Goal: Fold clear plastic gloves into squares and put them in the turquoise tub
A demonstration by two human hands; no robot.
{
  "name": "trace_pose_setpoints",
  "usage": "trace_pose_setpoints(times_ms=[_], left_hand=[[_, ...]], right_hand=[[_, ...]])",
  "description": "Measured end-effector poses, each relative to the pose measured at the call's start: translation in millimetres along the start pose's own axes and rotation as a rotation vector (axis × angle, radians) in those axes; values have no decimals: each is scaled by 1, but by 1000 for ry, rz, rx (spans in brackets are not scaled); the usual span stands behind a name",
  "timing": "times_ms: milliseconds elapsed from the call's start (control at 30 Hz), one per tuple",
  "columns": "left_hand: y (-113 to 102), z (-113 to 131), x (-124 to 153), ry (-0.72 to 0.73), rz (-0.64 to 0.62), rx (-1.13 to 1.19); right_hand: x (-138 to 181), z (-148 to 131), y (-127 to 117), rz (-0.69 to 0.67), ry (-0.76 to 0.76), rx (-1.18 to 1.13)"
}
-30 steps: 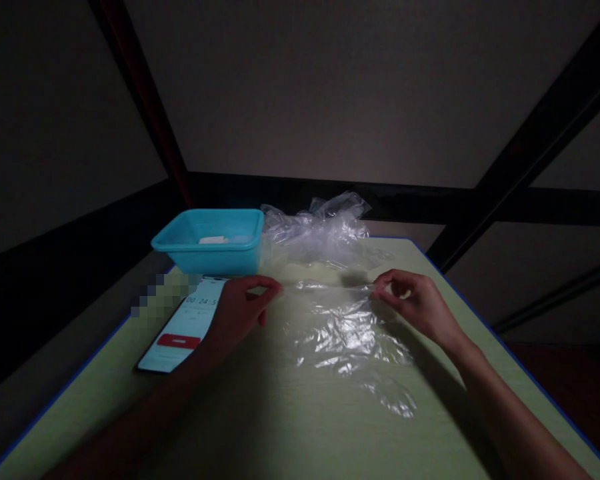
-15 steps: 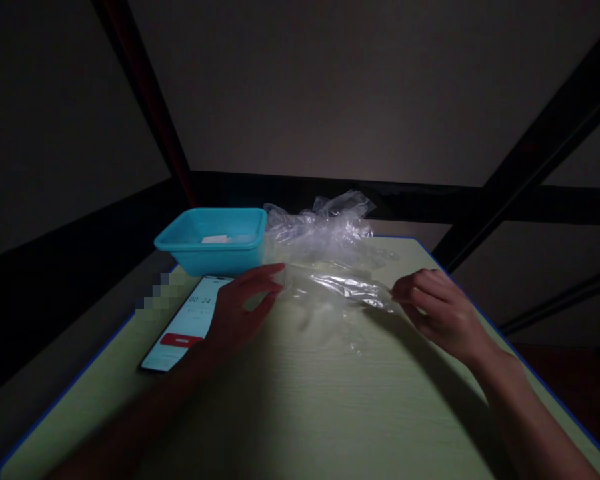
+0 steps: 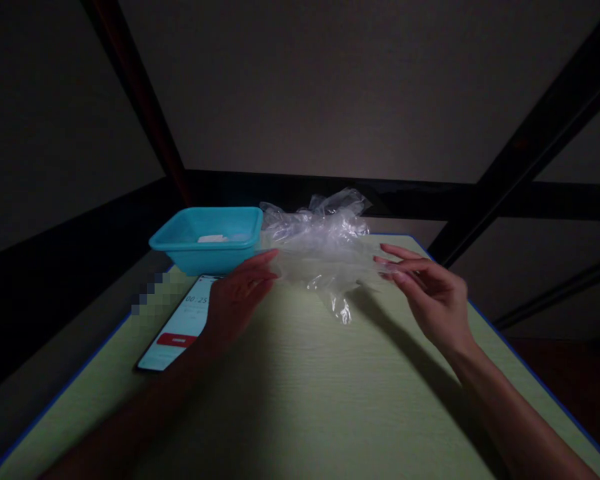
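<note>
A thin clear plastic glove (image 3: 325, 277) is stretched sideways above the table, and part of it hangs down with creased, shiny tips. At its left end, my left hand (image 3: 241, 293) pinches it between thumb and fingers. My right hand (image 3: 433, 290) grips the opposite end with thumb and index finger, its other fingers held apart. Behind the glove lies a crumpled heap of similar clear plastic gloves (image 3: 325, 223), which the held one partly overlaps in view.
A blue plastic basin (image 3: 215, 257) with something white inside stands at the back left. In front of it lies a phone (image 3: 177, 339) with a running timer, partly covered by my left hand. The pale green table (image 3: 325, 407) has a blue edge; dark bars and walls surround it.
My right hand has turned and its fingers have spread from a tighter pinch. The glove has been raised slightly and its hanging part has shifted. The phone's timer has advanced.
</note>
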State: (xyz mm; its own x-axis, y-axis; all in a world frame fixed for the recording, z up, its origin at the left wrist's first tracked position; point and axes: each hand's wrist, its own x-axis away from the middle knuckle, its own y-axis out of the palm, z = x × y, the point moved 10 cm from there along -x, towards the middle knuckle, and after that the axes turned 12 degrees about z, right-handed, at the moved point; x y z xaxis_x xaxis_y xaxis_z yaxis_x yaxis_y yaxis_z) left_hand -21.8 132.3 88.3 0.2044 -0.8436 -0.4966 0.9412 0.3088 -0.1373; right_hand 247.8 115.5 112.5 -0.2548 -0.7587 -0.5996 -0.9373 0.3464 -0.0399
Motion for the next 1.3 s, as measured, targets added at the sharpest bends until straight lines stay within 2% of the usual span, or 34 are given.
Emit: trace_pose_setpoints(times_ms=[67,133,233,300,467,533,600,667,767,800,867,933,967,1033,1100,1167,1300], left_hand=[[-8,19,-2,103,22,32],[-11,32,-1,176,-28,14],[-5,33,11,216,-244,-113],[0,17,28,174,-442,-206],[-4,-33,71,3,-775,-317],[-7,-39,80,-43,-864,-326],[-9,-36,81,-81,-925,-345],[-7,-26,76,-117,-970,-357],[5,-8,65,-116,-1006,-391],[11,-4,62,-91,-988,-433],[25,4,53,19,-862,-493],[43,6,58,171,-783,-544],[53,6,65,256,-773,-557],[74,0,88,396,-856,-535],[86,-12,98,461,-878,-558],[92,-24,97,476,-874,-627],[98,-36,84,470,-853,-728]], right_hand=[[1,-33,-13,45,-205,-18],[8,-58,-21,19,-369,67],[38,-75,-4,-307,-580,280],[65,-71,7,-514,-651,367],[124,-44,25,-871,-576,496],[139,-37,27,-1005,-473,548],[139,-35,22,-1073,-326,594],[130,-39,17,-1093,-234,596],[97,-49,19,-945,-187,533],[87,-48,23,-884,-164,515],[74,-39,36,-779,-140,508],[74,-23,54,-739,-150,565],[80,-14,64,-747,-160,595],[95,6,82,-819,-197,649],[104,24,91,-850,-234,692],[105,43,94,-871,-255,751],[88,69,88,-853,-253,879]])
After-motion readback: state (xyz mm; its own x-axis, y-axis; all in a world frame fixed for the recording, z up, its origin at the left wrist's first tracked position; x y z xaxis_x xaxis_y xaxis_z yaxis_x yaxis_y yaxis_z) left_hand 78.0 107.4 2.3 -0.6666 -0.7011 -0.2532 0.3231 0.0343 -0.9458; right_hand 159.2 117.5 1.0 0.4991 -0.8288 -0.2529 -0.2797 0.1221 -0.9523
